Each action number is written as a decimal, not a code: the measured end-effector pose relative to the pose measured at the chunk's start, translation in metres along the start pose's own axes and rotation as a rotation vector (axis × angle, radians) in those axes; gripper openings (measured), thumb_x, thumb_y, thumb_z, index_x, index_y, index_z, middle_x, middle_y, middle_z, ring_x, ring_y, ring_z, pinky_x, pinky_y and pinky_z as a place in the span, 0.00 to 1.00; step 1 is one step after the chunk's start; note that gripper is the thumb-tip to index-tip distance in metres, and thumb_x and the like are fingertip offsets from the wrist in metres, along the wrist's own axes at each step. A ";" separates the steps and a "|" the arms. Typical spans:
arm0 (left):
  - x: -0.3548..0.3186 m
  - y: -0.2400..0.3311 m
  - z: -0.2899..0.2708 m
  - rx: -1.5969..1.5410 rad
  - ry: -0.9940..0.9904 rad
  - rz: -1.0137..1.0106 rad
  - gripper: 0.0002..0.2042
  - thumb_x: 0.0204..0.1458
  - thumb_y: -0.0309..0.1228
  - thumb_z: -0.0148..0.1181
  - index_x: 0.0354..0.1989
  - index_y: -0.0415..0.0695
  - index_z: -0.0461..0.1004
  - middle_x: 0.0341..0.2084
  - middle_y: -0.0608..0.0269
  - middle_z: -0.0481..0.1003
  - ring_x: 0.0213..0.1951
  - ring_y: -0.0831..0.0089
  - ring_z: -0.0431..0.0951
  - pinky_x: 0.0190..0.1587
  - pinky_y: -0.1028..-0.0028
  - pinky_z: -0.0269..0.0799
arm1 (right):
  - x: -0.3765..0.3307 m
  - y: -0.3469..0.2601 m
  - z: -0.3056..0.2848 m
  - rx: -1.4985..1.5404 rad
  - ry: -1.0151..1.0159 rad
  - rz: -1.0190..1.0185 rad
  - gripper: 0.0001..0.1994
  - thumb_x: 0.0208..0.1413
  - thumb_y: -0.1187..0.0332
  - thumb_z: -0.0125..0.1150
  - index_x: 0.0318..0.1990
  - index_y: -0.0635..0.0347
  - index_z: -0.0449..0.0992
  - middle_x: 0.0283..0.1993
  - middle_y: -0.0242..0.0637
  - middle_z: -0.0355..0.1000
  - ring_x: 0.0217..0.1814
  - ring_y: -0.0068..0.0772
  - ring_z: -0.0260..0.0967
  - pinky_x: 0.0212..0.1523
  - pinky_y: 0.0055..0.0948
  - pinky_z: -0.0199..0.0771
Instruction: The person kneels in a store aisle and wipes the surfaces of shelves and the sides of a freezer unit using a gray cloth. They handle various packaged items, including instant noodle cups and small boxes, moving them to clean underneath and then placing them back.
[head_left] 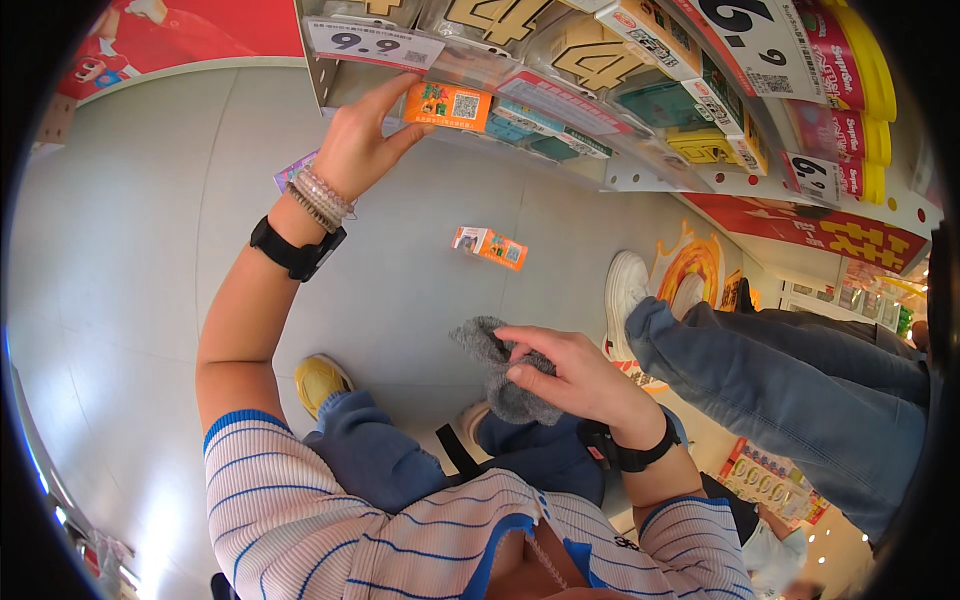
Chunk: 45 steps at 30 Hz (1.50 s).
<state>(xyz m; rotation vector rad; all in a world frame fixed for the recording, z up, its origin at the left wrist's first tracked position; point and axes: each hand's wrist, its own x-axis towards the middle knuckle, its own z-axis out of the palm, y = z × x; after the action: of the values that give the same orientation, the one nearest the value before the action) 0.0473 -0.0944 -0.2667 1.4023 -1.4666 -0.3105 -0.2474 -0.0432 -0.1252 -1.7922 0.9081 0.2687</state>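
Note:
My left hand (364,146) reaches up to the low shelf and pinches the left end of a small orange box (447,106). Its fingers lie along the upper edge and the thumb is below. The box sits at the shelf front, beside teal packs (535,128). My right hand (580,375) is closed around a crumpled grey cloth (515,390) above my knees. On the grey floor between the hands lies another orange and white box (490,247). Part of a purple package (294,172) shows behind my left wrist.
Shelves with boxed goods and price tags (372,45) curve along the top and right. Yellow-lidded pink tubs (850,70) stand at the upper right. Close on my right is another person's leg in jeans (780,390), with a white shoe (626,295).

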 end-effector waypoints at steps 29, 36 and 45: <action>-0.054 0.004 0.043 -0.025 -0.074 0.089 0.18 0.42 0.34 0.69 0.40 0.41 0.75 0.36 0.57 0.76 0.32 0.61 0.77 0.37 0.69 0.74 | 0.000 0.004 0.000 -0.050 -0.006 -0.019 0.21 0.53 0.69 0.60 0.55 0.61 0.69 0.37 0.43 0.73 0.38 0.41 0.72 0.40 0.31 0.71; -0.091 0.013 0.122 -0.045 -0.729 -0.076 0.33 0.41 0.38 0.67 0.58 0.48 0.64 0.52 0.56 0.69 0.40 0.57 0.77 0.44 0.64 0.74 | 0.004 -0.003 0.003 -0.042 -0.056 0.006 0.21 0.53 0.68 0.61 0.55 0.62 0.68 0.38 0.44 0.74 0.39 0.42 0.73 0.42 0.32 0.71; -0.094 0.010 0.084 -0.280 -0.698 -0.256 0.21 0.43 0.36 0.67 0.45 0.38 0.74 0.34 0.56 0.77 0.27 0.68 0.76 0.32 0.71 0.74 | 0.000 -0.001 0.008 -0.047 -0.040 0.029 0.21 0.54 0.63 0.61 0.54 0.60 0.69 0.38 0.44 0.74 0.38 0.47 0.73 0.38 0.34 0.72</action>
<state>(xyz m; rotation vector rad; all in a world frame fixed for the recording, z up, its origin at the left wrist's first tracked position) -0.0451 -0.0497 -0.3405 1.3064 -1.6949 -1.2158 -0.2451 -0.0357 -0.1284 -1.8111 0.9068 0.3457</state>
